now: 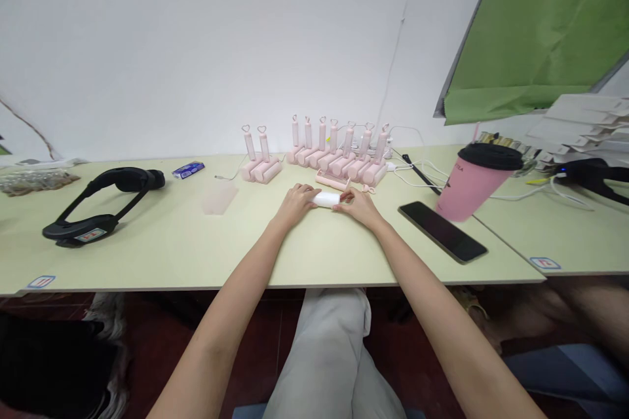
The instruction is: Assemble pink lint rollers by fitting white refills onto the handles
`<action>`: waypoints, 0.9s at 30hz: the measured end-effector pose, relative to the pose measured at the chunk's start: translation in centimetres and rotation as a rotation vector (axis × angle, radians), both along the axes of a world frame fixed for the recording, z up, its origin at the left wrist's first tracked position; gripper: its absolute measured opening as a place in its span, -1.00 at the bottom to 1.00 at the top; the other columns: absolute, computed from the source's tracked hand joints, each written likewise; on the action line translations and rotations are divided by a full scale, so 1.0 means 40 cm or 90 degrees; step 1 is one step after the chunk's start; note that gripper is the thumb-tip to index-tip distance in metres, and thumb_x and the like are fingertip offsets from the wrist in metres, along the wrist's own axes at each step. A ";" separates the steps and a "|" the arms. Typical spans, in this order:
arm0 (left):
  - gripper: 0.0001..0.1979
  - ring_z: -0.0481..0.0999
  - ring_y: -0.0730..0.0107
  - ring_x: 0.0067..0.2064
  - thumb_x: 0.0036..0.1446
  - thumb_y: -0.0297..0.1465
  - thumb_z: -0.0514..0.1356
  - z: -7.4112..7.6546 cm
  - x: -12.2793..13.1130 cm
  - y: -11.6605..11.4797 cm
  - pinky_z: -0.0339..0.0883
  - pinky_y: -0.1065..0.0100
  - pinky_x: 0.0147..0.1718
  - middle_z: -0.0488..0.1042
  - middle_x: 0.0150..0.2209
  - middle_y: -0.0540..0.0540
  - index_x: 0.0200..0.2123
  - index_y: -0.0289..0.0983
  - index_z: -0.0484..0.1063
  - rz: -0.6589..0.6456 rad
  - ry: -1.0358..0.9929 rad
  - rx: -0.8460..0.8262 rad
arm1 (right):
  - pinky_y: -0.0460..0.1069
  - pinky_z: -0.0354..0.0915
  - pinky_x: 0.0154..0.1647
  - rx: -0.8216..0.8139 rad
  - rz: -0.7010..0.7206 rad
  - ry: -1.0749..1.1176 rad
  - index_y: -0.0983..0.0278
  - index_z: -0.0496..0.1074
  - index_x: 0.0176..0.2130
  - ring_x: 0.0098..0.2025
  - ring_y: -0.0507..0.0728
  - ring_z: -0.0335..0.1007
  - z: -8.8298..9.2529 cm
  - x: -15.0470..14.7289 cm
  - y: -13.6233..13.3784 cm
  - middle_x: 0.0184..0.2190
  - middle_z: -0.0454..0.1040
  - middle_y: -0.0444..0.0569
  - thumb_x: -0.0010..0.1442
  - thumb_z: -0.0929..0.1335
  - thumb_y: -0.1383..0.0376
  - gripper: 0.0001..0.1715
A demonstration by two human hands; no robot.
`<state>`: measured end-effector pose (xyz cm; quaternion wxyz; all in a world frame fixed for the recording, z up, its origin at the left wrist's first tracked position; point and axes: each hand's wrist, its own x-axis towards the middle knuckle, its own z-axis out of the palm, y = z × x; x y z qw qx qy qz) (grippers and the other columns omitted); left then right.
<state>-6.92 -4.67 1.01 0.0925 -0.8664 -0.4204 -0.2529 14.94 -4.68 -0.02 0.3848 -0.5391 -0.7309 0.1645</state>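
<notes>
- The left hand [296,201] curls over one end of one white roll [327,199].
- The right hand [358,204] pinches the other end.
- The roll lies on the table [196,255], between both hands.
- One pink part [330,179] lies flat just behind the roll.
- Nine pink rollers stand by the wall: two [260,167] on the left and seven [339,157] on the right.
- One phone [442,231] and one pink cup [474,186] sit to the right.
- One black headset [98,203] lies far left.
</notes>
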 end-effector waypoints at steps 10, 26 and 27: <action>-0.60 0.27 0.27 -0.17 0.06 -0.34 0.16 -0.003 -0.008 0.007 0.22 0.26 -0.15 0.37 -0.12 -0.09 0.01 -0.15 0.32 -0.013 -0.014 0.010 | -0.01 0.19 -0.30 -0.002 0.076 -0.012 0.22 0.24 -0.36 -0.31 0.10 0.29 0.002 -0.001 -0.001 -0.37 0.41 -0.11 -0.33 0.47 -0.01 -0.41; -0.58 0.33 0.26 -0.06 0.09 -0.30 0.13 -0.007 -0.001 0.005 0.19 0.26 -0.14 0.33 -0.04 -0.10 0.06 -0.09 0.26 0.014 0.004 -0.025 | -0.04 0.19 -0.38 0.034 0.078 -0.106 0.26 0.31 -0.23 -0.39 0.08 0.30 0.022 0.022 -0.012 -0.40 0.42 -0.10 -0.22 0.45 0.09 -0.44; -0.57 0.33 0.25 -0.07 0.09 -0.29 0.12 -0.006 -0.001 0.002 0.18 0.26 -0.14 0.34 -0.06 -0.10 0.06 -0.10 0.26 0.018 0.007 -0.024 | -0.02 0.21 -0.33 0.038 0.075 -0.119 0.26 0.33 -0.20 -0.36 0.09 0.32 0.026 0.027 -0.014 -0.37 0.44 -0.08 -0.20 0.44 0.10 -0.45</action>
